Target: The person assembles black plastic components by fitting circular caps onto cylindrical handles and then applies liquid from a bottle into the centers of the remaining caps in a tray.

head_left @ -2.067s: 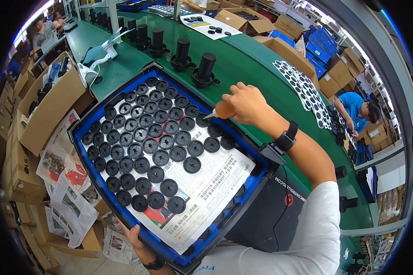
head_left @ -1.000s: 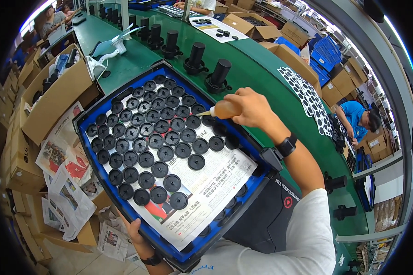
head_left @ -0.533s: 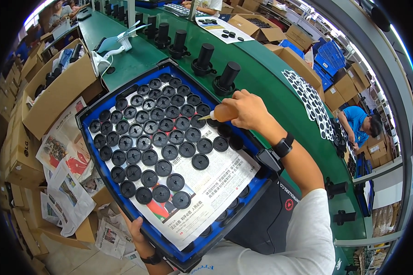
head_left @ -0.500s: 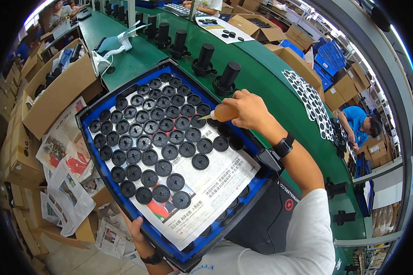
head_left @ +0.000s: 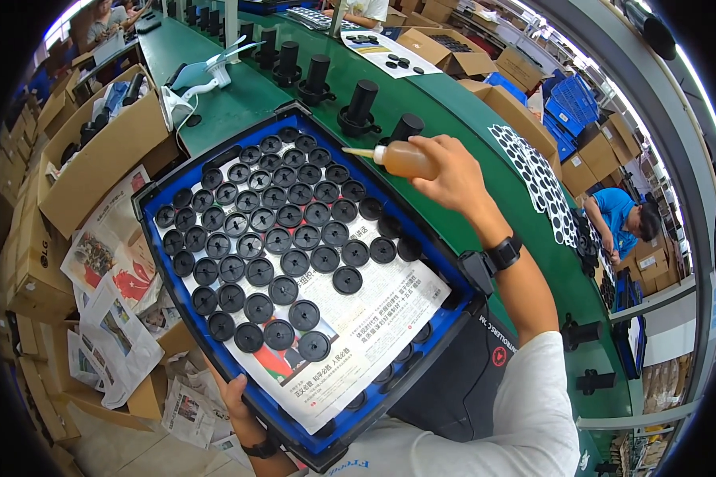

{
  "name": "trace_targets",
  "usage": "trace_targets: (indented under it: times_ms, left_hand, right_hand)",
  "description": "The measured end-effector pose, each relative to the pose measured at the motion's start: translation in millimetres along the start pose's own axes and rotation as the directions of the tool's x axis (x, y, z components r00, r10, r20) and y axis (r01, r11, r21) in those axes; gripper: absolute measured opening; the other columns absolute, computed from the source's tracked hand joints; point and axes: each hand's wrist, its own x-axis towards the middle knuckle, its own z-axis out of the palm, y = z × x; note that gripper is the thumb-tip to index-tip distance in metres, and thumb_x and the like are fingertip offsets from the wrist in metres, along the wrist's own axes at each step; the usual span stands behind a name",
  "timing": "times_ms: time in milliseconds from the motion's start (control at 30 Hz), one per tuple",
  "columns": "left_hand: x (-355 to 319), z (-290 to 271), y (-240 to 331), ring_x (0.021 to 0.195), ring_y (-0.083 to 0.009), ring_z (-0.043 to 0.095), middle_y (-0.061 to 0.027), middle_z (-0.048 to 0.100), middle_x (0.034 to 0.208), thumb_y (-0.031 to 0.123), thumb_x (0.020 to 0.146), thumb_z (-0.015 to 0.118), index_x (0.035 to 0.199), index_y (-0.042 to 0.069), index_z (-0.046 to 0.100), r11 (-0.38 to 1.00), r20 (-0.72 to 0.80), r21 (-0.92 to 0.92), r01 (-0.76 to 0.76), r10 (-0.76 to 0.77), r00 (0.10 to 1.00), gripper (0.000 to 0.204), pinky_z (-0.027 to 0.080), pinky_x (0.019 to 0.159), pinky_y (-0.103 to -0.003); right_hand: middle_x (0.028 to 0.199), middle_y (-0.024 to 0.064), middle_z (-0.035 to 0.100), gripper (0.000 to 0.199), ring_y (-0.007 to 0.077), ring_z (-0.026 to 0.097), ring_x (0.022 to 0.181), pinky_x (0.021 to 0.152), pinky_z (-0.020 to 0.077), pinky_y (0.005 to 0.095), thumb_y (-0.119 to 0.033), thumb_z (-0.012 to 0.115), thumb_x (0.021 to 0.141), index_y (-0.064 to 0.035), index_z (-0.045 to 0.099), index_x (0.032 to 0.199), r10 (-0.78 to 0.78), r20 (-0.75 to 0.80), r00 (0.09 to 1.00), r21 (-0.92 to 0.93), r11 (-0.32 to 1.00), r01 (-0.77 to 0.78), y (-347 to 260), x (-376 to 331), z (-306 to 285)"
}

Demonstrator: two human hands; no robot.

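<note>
My right hand (head_left: 453,176) is closed around a squeeze bottle (head_left: 410,159) of amber liquid. The bottle lies almost level, its thin yellowish nozzle pointing left above the tray's far right edge, apart from the discs. Below it is a blue tray (head_left: 184,298) with a black rim, tilted in view and lined with newspaper (head_left: 374,318). Rows of round black discs (head_left: 283,291), each with a raised bar across its middle, lie on the paper. At the tray's lower left side my left hand (head_left: 235,401) grips the edge, thumb showing, other fingers mostly hidden.
Black cylindrical fixtures (head_left: 362,103) line the green bench (head_left: 453,135) beyond the tray. A white fan-like device (head_left: 215,75) stands at the far left. Open cardboard boxes (head_left: 95,167) and loose newspapers sit at left. A person in blue (head_left: 616,211) works at right.
My right hand has lifted the bottle up and to the right, taking its nozzle off a disc near the tray's right side. My left hand and the tray stay nearly still.
</note>
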Motion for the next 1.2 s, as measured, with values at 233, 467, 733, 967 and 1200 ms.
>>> trace_targets:
  times_ms: [233,467,733,967,1200]
  left_hand:
    - [0.8,-10.0,-6.3,0.108,-0.0253,0.052,-0.0142,0.048,0.125,0.029,0.075,0.056,0.139,0.005,0.028,1.000,0.003,-0.004,-0.001,0.001,1.000,0.074,0.041,0.095,-0.035]
    - [0.0,-5.1,-2.1,0.113,-0.0261,0.048,-0.0149,0.044,0.129,0.027,0.072,0.058,0.143,0.004,0.023,0.999,0.000,-0.042,0.008,-0.008,1.000,0.082,0.038,0.099,-0.036]
    - [0.8,-11.6,-5.7,0.124,-0.0267,0.040,-0.0159,0.036,0.139,0.023,0.066,0.060,0.149,0.003,0.013,0.995,0.012,-0.086,0.050,-0.049,0.999,0.098,0.030,0.106,-0.036]
    - [-1.4,-20.2,-9.8,0.125,-0.0268,0.039,-0.0158,0.034,0.140,0.024,0.067,0.061,0.149,0.003,0.011,0.994,0.005,-0.070,0.086,-0.086,0.996,0.098,0.029,0.107,-0.036]
    - [2.5,-13.5,-8.7,0.126,-0.0269,0.038,-0.0158,0.033,0.141,0.024,0.067,0.062,0.149,0.003,0.010,0.995,0.034,-0.102,0.023,-0.019,0.999,0.100,0.028,0.108,-0.036]
  right_hand:
    - [0.095,0.0070,0.058,0.051,0.0248,0.057,0.093,0.076,0.0498,0.0353,-0.023,0.075,0.062,-0.0188,0.063,0.112,-0.019,0.221,0.975,-0.398,0.911,0.108,-6.4,0.2,15.9]
    - [0.094,0.0067,0.057,0.046,0.0228,0.056,0.094,0.076,0.0481,0.0328,-0.021,0.075,0.062,-0.0173,0.064,0.107,-0.057,0.257,0.965,-0.461,0.870,0.174,-17.7,7.1,27.0]
    - [0.094,0.0068,0.058,0.042,0.0229,0.056,0.094,0.074,0.0477,0.0331,-0.020,0.074,0.063,-0.0172,0.065,0.104,-0.044,0.267,0.963,-0.481,0.860,0.172,-19.1,10.6,25.8]
    - [0.095,0.0057,0.057,0.050,0.0222,0.055,0.095,0.078,0.0482,0.0332,-0.023,0.076,0.063,-0.0194,0.063,0.110,-0.020,0.291,0.956,-0.512,0.841,0.173,-18.2,11.7,30.2]
    - [0.096,0.0054,0.057,0.054,0.0221,0.055,0.096,0.079,0.0484,0.0332,-0.025,0.078,0.062,-0.0209,0.062,0.114,-0.010,0.302,0.953,-0.533,0.827,0.177,-20.1,13.1,28.7]
